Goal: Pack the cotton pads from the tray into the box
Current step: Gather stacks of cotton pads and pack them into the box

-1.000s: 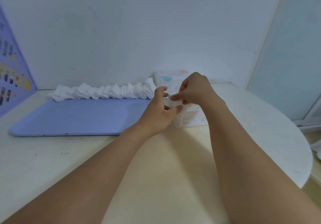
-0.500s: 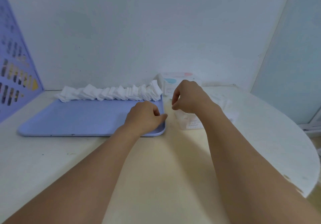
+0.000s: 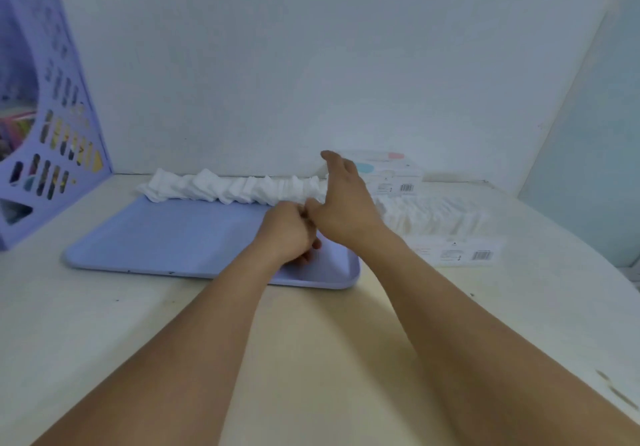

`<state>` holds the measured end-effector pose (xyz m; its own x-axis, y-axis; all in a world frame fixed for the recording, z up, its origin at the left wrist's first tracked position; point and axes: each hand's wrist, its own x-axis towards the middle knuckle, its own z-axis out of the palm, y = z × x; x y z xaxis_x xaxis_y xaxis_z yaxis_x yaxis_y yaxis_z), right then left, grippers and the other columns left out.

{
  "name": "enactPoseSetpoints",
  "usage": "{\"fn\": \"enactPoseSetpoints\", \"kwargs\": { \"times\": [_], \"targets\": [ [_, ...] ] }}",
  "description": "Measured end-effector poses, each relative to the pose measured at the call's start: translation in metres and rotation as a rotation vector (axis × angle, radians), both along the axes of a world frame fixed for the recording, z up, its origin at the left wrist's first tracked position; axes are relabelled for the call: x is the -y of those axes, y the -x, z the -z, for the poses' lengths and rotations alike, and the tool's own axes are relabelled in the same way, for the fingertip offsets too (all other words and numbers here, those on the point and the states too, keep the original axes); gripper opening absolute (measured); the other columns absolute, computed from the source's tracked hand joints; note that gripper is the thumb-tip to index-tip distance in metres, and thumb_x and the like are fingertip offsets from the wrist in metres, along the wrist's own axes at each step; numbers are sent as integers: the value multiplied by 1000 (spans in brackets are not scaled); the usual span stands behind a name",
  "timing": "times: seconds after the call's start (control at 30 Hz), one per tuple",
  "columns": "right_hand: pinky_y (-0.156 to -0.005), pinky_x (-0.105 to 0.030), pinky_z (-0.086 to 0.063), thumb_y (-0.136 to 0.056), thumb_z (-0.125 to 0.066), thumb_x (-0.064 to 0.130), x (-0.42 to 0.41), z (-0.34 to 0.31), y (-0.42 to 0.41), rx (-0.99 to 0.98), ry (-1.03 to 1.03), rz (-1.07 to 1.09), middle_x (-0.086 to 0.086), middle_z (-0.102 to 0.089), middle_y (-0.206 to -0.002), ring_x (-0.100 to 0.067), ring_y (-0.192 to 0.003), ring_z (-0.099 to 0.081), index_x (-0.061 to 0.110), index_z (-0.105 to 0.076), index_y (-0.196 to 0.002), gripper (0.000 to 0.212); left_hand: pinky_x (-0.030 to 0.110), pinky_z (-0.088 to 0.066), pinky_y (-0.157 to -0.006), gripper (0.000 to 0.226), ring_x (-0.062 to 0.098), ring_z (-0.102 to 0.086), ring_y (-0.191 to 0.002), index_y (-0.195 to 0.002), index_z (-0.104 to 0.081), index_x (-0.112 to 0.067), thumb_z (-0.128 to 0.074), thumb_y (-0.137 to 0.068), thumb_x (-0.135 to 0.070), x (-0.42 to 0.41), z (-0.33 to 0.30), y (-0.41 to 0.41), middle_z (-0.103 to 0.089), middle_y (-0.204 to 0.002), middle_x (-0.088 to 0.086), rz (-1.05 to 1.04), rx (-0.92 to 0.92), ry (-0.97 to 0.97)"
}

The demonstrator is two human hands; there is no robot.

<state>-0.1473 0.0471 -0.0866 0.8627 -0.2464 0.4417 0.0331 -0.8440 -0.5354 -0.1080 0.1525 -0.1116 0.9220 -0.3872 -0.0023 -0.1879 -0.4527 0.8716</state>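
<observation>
A row of white cotton pads [image 3: 235,189] lies along the far edge of the blue tray [image 3: 156,238]. Right of the tray stands the open white box [image 3: 457,253], with several pads [image 3: 440,215] standing in it. My left hand [image 3: 291,234] hovers over the tray's right part, its fingers curled under, and nothing shows in it. My right hand [image 3: 343,200] is just right of it, fingers stretched out toward the right end of the pad row. Whether its fingertips touch the pads is hidden.
A second white box or lid [image 3: 391,172] with pink and blue spots sits against the wall behind the open box. A purple file holder [image 3: 45,127] stands at the far left. The table's curved edge [image 3: 616,272] runs along the right.
Both hands have left the box and moved left over the tray. My right hand has uncurled and reached toward the pad row's right end; the left stays curled.
</observation>
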Motion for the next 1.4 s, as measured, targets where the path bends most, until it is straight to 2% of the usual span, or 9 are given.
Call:
{"fn": "enactPoseSetpoints", "kwargs": {
  "times": [0.07, 0.13, 0.27, 0.43, 0.57, 0.73, 1.1, 1.27, 1.4],
  "targets": [
    [-109, -46, -39, -82, -71, 13, 3, 5, -15, -47, -36, 61, -16, -33, -149, -39, -133, -40, 11, -22, -155, 88, 43, -61, -70, 9, 27, -70, -70, -89, -60, -27, -51, -91, -25, -23, 4, -22, -73, -84, 4, -172, 190, 30],
    [-109, -45, -39, -81, -73, 13, 10, 13, -27, -161, -34, 116, -15, -29, -151, -38, -137, -35, 14, -17, -156, 94, 46, -61, -73, 20, 33, -69, -80, -100, -57, -33, -50, -86, -21, -38, 9, -32, -69, -95, 1, -229, 216, 39],
    [-104, -45, -40, -84, -70, 20, 19, 29, -49, -263, -49, 151, -16, -31, -149, -40, -136, -35, 21, -17, -157, 90, 48, -58, -82, 47, 32, -66, -93, -128, -53, -34, -56, -84, -18, -39, 9, -34, -58, -106, -8, -142, 243, 70],
    [-98, -44, -43, -89, -65, 29, 25, 29, -64, -229, 26, 197, -12, -39, -144, -38, -129, -45, 30, -28, -154, 75, 39, -45, -99, 59, 24, -55, -118, -149, -36, -31, -51, -94, -16, -32, 11, -30, -51, -135, -6, -42, 291, -148],
    [-83, -39, -44, -87, -64, 33, 23, 27, -68, -278, 162, 238, -8, -46, -133, -37, -114, -55, 29, -45, -142, 58, 40, -45, -100, 65, 26, -53, -122, -152, -29, -32, -48, -93, -14, -31, 13, -33, -48, -142, -5, -15, 281, -192],
    [-64, -32, -38, -87, -62, 26, 15, 16, -71, -235, 390, 247, -6, -63, -99, -28, -77, -55, 19, -56, -90, 10, 34, -43, -89, 73, 27, -54, -120, -155, -25, -41, -47, -91, -13, -28, 15, -38, -44, -144, 1, 11, 353, -244],
    [-59, -32, -37, -86, -57, 15, 26, 15, -69, -235, 353, 178, -4, -51, -72, -34, -73, -58, 16, -47, -71, 18, 37, -42, -92, 64, 33, -50, -126, -157, -22, -31, -43, -97, -24, -17, 14, -35, -38, -149, 8, 16, 467, -539],
    [-64, -33, -39, -91, -58, 19, 30, 17, -67, -218, 256, 166, -9, -60, -84, -36, -84, -61, 12, -60, -86, 10, 35, -37, -83, 56, 34, -52, -122, -152, -33, -25, -44, -97, -24, -14, 16, -37, -41, -144, 8, 3, 466, -539],
    [-80, -35, -50, -89, -67, 23, 33, 13, -66, -283, 198, 130, -9, -68, -112, -33, -105, -64, 16, -67, -118, 30, 35, -38, -84, 60, 33, -52, -123, -155, -26, -27, -45, -97, -26, -15, 17, -38, -40, -146, 8, 3, 460, -531]
  ]
}}
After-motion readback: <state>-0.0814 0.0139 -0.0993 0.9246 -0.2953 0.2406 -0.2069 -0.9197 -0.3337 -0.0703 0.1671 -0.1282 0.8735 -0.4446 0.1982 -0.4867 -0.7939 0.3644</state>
